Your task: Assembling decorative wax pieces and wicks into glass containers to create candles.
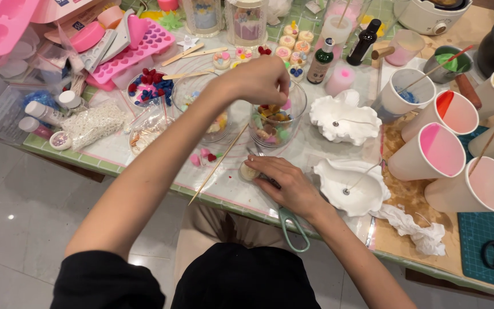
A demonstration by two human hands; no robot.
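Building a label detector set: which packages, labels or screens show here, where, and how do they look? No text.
Green bottle: centre back, dark green glass, black cap, pale label.
Black bottle: right of it, slim, black cap, no label seen.
Pink box: top left, pink with a white and dark sticker.
Clear bag: left, clear plastic, white beads inside.
White tubes: far left, lying flat, pale caps.
No screens or signs.

Floor is pale grey glossy tile, with thin grout lines and a small bright ceiling-light glint around 9 o'clock. The counter runs from 9 o'clock across to 4 o'clock, topped with a green-checked cover and a clear sheet over it. Its edge looks brown wood underneath. No walls or windows show.
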